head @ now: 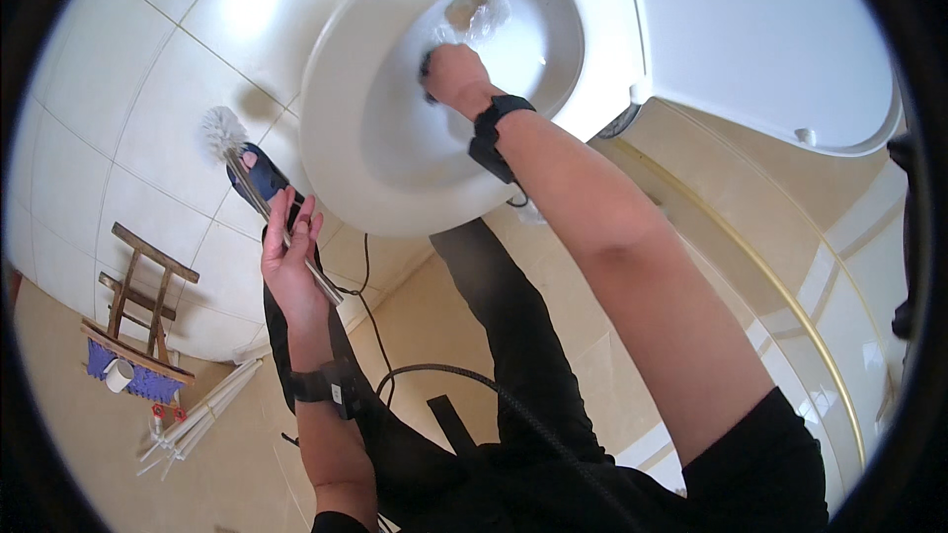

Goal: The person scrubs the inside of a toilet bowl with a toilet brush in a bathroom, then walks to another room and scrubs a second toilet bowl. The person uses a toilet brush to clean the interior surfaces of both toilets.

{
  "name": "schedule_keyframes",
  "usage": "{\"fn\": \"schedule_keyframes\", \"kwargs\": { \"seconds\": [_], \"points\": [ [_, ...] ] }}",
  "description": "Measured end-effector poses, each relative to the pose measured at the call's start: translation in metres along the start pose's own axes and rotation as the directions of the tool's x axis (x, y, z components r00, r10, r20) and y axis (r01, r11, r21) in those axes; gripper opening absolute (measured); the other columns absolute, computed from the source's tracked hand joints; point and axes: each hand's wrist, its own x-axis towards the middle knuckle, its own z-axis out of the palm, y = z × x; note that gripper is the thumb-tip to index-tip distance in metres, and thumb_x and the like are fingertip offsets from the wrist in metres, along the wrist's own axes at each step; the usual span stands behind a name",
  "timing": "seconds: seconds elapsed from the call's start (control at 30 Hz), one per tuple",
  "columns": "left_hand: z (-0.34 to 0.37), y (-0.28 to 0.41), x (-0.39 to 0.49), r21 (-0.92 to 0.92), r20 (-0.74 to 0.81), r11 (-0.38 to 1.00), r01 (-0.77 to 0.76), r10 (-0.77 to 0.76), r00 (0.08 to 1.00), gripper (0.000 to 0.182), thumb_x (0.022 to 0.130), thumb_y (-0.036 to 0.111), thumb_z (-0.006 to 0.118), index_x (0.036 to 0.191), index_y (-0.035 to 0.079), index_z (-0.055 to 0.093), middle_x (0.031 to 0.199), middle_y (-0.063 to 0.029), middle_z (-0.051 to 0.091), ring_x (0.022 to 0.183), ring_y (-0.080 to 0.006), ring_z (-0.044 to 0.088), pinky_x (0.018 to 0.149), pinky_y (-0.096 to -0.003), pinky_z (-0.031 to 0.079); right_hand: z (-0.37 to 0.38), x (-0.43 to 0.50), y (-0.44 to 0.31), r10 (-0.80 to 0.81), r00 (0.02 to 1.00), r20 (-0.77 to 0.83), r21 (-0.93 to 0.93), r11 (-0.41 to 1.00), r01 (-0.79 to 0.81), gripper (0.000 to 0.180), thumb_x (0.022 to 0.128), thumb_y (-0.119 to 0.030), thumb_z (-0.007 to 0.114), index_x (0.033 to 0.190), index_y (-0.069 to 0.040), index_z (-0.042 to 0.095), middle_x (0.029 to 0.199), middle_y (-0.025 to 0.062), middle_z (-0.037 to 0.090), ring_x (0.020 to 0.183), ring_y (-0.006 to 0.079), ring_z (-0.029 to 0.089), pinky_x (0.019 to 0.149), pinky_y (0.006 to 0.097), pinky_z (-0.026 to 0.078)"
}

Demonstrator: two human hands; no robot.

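My right hand [457, 75] is closed inside the bowl of a white toilet [348, 155]. A dark scrubbing pad or cloth [427, 78], mostly hidden by the fingers, shows at its left side. Just beyond the fist, at the bottom of the bowl, is a brownish patch [465, 9] with something clear and crinkled [492, 15], either plastic film or disturbed water. To the left of the toilet, my left hand [290, 255] holds a toilet brush by its metal handle [252, 189]. The white bristle head [222, 132] points up and away, over the tiled floor.
The toilet lid [755, 37] stands open at the right. A wooden folding stool [137, 355] with a blue woven seat bears a white cup-like object [118, 375]. White pipes [204, 414] are bundled nearby. Dark cables [366, 289] cross near my legs; my slippered foot [263, 174] lies beneath the brush.
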Motion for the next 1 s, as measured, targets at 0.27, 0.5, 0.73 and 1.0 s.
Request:
{"fn": "schedule_keyframes", "kwargs": {
  "seconds": [0.27,0.5,0.73,1.0],
  "points": [
    [0.009,0.039,-0.024,0.206,0.016,0.967,-0.147,0.147,0.989,0.068,0.108,0.012,0.045,0.163,0.013,0.005,0.146,-0.0188,0.053,0.064,-0.0088,0.06,0.062,-0.0247,0.055,0.004,0.002,0.023,-0.147,0.989,0.008,0.075,0.986,0.146,0.016,0.083,-0.015,0.066,0.086,-0.002,0.076,0.097,0.0239,0.072,0.094,0.0383,0.07,0.088,0.0451,0.056],
    [0.035,0.107,-0.139,0.526,0.274,0.804,-0.279,0.15,0.95,0.067,0.101,0.004,0.047,0.159,0.005,0.014,0.134,-0.0186,0.06,0.06,-0.0115,0.058,0.057,-0.0248,0.05,-0.025,-0.084,0.034,-0.036,0.913,-0.407,0.446,0.864,0.233,0.028,0.086,-0.021,0.071,0.108,-0.005,0.076,0.088,0.0176,0.074,0.077,0.0267,0.073,0.074,0.0334,0.056],
    [0.115,0.087,-0.176,0.681,0.244,0.731,-0.043,-0.171,0.955,0.042,0.092,-0.002,0.068,0.131,-0.001,0.053,0.092,-0.0022,0.066,0.067,-0.0022,0.053,0.058,-0.0193,0.046,-0.075,-0.232,0.064,0.39,0.847,-0.36,0.809,0.583,0.076,0.03,0.091,-0.013,0.071,0.118,-0.001,0.072,0.072,0.0063,0.067,0.067,0.0071,0.056,0.065,0.0257,0.05],
    [0.149,0.071,-0.198,0.703,0.201,0.71,0.048,-0.262,0.944,0.047,0.093,0.005,0.068,0.137,-0.001,0.052,0.089,-0.0051,0.066,0.057,-0.0057,0.055,0.046,-0.0238,0.044,-0.05,-0.279,0.201,0.498,0.497,-0.711,0.587,0.809,0.03,0.026,0.088,-0.013,0.071,0.111,-0.001,0.074,0.087,0.0191,0.074,0.083,0.0286,0.072,0.076,0.0363,0.057]
  ]
}}
